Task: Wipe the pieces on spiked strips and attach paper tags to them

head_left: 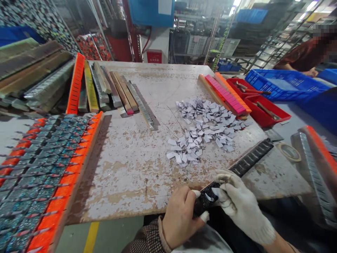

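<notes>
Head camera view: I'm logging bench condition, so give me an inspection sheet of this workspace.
Surface: worn white table, paint scuffed and stained.
Job's things: long dark strip held at its near end by the bare left hand and gloved right hand; fingers pinch it.
Clutter: heap of small white pieces, bars in a row, red trays, tape roll, glitter rack.
Cables: nothing seen.
Surroundings: blue crate, another person, shelving.

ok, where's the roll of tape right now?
In the head view, the roll of tape lies flat on the right side of the table, just right of the far end of the long dark strip both hands hold.
</notes>
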A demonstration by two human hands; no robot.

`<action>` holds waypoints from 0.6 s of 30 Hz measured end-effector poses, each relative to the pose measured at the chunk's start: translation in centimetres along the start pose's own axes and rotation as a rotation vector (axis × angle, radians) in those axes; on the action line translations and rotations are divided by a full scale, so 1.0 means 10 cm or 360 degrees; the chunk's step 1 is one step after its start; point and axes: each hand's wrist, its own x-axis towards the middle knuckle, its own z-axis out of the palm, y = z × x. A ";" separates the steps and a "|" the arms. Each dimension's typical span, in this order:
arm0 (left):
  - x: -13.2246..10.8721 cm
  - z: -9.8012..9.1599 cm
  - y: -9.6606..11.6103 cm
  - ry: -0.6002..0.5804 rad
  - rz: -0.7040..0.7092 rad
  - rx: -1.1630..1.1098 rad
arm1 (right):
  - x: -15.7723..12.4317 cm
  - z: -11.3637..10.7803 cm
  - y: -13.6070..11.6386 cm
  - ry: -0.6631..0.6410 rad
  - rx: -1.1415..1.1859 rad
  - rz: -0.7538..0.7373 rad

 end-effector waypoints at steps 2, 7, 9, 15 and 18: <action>-0.03 -0.03 -0.01 -0.0030 0.0012 -0.0002 | 0.03 -0.06 0.00 0.0045 0.0071 0.0011; 0.05 -0.27 -0.04 -0.0173 0.0015 -0.0069 | 0.04 -0.18 0.09 0.0016 0.0179 0.0179; 0.15 -0.42 0.00 -0.0204 0.0021 -0.0211 | 0.04 -0.20 0.08 0.0034 0.0295 0.0290; 0.51 -0.58 0.27 -0.0280 0.0031 -0.0644 | 0.23 -0.26 -0.18 0.0213 0.0531 0.0053; 0.61 -0.50 0.38 -0.0293 0.0059 -0.0828 | 0.26 -0.33 -0.24 0.0228 0.0507 0.0062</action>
